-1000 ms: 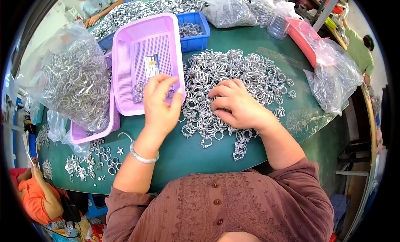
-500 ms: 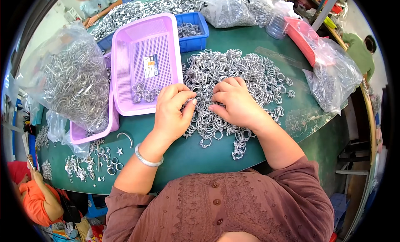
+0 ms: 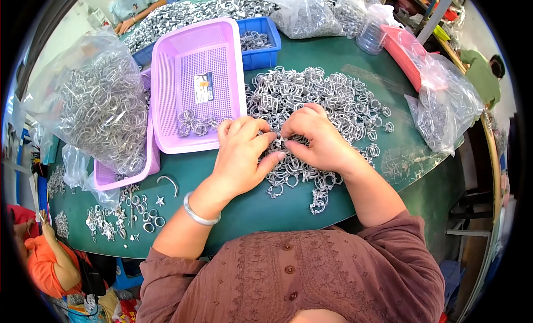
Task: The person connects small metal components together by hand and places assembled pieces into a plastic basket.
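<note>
A heap of silver metal rings (image 3: 322,95) lies on the green table in front of me, many of them oval and tangled together. My left hand (image 3: 244,153), with a pale bangle (image 3: 199,212) on its wrist, is at the heap's near left edge. Its fingers are bent and closed on a small metal ring (image 3: 280,139). From the other side my right hand (image 3: 316,138) pinches at the same ring, thumb and forefinger together. The fingers partly cover the ring, so its exact shape is hidden.
Left of the heap leans a lilac plastic basket (image 3: 240,73) with a few rings inside. Beyond it is a blue bin (image 3: 261,61). Bulging bags of rings (image 3: 102,106) stand at left. A red tray (image 3: 402,59) is at right. Loose ring pieces (image 3: 111,223) lie near left. Other people sit around.
Both hands have come together over the heap; my left hand has shifted right, away from the basket's edge. A ring now shows between the fingertips.
</note>
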Motion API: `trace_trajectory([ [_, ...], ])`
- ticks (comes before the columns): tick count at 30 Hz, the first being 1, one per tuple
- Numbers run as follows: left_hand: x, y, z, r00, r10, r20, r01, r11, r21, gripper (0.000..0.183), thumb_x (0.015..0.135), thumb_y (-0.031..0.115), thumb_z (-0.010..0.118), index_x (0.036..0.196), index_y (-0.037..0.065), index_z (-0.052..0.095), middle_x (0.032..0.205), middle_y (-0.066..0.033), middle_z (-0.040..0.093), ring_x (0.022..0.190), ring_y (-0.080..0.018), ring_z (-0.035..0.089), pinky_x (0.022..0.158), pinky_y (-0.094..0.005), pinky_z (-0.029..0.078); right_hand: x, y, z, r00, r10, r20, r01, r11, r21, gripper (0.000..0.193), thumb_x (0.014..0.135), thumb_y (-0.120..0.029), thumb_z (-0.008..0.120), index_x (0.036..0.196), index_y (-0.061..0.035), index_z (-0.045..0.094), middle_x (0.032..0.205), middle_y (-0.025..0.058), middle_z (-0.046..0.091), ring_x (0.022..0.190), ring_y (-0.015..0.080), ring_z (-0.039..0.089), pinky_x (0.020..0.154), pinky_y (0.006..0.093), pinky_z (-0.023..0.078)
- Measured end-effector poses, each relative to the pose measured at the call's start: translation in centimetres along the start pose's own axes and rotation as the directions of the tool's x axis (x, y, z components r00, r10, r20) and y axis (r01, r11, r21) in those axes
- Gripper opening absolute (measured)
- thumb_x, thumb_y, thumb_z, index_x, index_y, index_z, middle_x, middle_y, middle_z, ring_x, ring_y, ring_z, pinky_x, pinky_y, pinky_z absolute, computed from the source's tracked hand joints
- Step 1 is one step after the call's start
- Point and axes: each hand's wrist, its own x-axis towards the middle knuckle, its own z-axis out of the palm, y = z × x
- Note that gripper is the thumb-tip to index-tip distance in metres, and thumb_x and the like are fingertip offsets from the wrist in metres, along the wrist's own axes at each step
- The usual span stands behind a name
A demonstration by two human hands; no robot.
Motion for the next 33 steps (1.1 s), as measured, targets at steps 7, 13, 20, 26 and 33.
trace_trajectory([
  [7,-0.2,-0.6,0.6,0.991,-0.046,-0.126,0.031,0.993,-0.113,0.021,0.067,0.012,0.073,0.085,0.007,0.064,0.092,-0.0055,0.059,0.093,-0.0252,0.052,0.083,-0.037,0.036,0.2,-0.1,0.2,0.996,-0.01,-0.084,0.027,0.977,0.211,0.024,0.069,-0.003,0.066,0.091,-0.0059,0.058,0.089,0.0078,0.058,0.088,0.0283,0.054,0.082,0.0371,0.042],
  [13,-0.1,-0.9,0.8,0.984,-0.015,-0.178,-0.029,0.97,-0.243,0.018,0.069,0.004,0.07,0.085,0.004,0.062,0.092,-0.0072,0.06,0.09,-0.0251,0.054,0.079,-0.0346,0.042,0.2,0.0,0.0,0.99,-0.05,-0.134,0.075,0.98,0.186,0.032,0.069,-0.005,0.068,0.1,-0.0049,0.059,0.093,0.009,0.059,0.093,0.0284,0.055,0.083,0.0373,0.044],
  [20,-0.2,-0.9,0.9,0.978,-0.114,-0.177,0.025,0.898,-0.44,0.018,0.073,0.006,0.07,0.089,0.003,0.063,0.09,-0.0087,0.063,0.087,-0.0244,0.057,0.077,-0.0331,0.045,0.0,0.4,-0.1,0.991,-0.051,-0.125,0.076,0.976,0.206,0.02,0.072,-0.008,0.068,0.092,-0.0054,0.063,0.092,0.009,0.061,0.091,0.0281,0.057,0.08,0.0375,0.046],
  [26,-0.2,-1.0,0.9,0.975,-0.081,-0.208,-0.013,0.908,-0.418,0.022,0.073,0.005,0.07,0.094,0.003,0.064,0.092,-0.0089,0.064,0.088,-0.0246,0.057,0.078,-0.0331,0.045,0.0,0.4,-0.1,0.99,-0.04,-0.137,0.067,0.978,0.199,0.018,0.072,-0.008,0.068,0.09,-0.0055,0.063,0.087,0.008,0.062,0.086,0.0273,0.059,0.077,0.0367,0.047],
  [33,-0.2,-1.0,0.8,0.974,-0.073,-0.215,-0.02,0.915,-0.404,0.024,0.072,0.007,0.071,0.095,0.003,0.064,0.092,-0.0083,0.063,0.088,-0.0244,0.056,0.078,-0.0335,0.044,0.1,0.2,-0.1,0.988,-0.038,-0.153,0.07,0.975,0.209,0.017,0.073,-0.006,0.068,0.089,-0.0047,0.063,0.088,0.0077,0.062,0.085,0.0267,0.059,0.076,0.0351,0.048],
])
